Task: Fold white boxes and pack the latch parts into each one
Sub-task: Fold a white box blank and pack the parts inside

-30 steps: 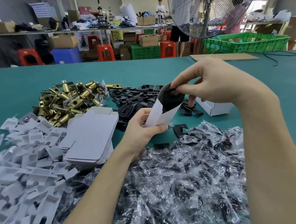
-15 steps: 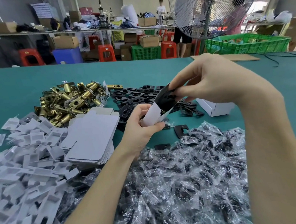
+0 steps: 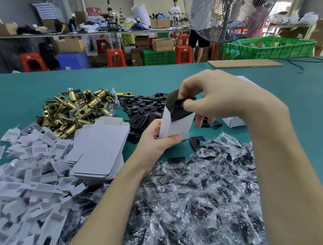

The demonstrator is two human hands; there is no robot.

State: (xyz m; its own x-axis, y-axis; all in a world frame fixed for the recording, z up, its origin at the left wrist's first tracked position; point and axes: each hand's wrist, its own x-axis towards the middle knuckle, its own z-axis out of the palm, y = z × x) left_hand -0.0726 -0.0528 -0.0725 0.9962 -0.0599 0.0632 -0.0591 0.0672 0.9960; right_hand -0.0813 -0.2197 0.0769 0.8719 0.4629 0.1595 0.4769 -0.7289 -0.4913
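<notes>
A teal bench (image 3: pixel 294 108) fills a busy workshop, with a standing fan (image 3: pixel 232 5) and a green crate (image 3: pixel 268 48) past its far edge. Near the bench's middle, the left hand (image 3: pixel 155 145) grips the bottom of an open white box (image 3: pixel 175 127), held up off the surface, thumb curled across its front. The right hand (image 3: pixel 219 96) pinches a black plate (image 3: pixel 180 104) at the box's open mouth. Just behind the box lies a heap of black plates (image 3: pixel 145 108), with brass latches (image 3: pixel 75 111) further left. A stack of flat box blanks (image 3: pixel 99 148) sits left of the left hand, white inserts (image 3: pixel 24 186) towards the left edge, and clear packets (image 3: pixel 194 198) along the near edge. A folded white box (image 3: pixel 234 121) shows behind the right wrist.
</notes>
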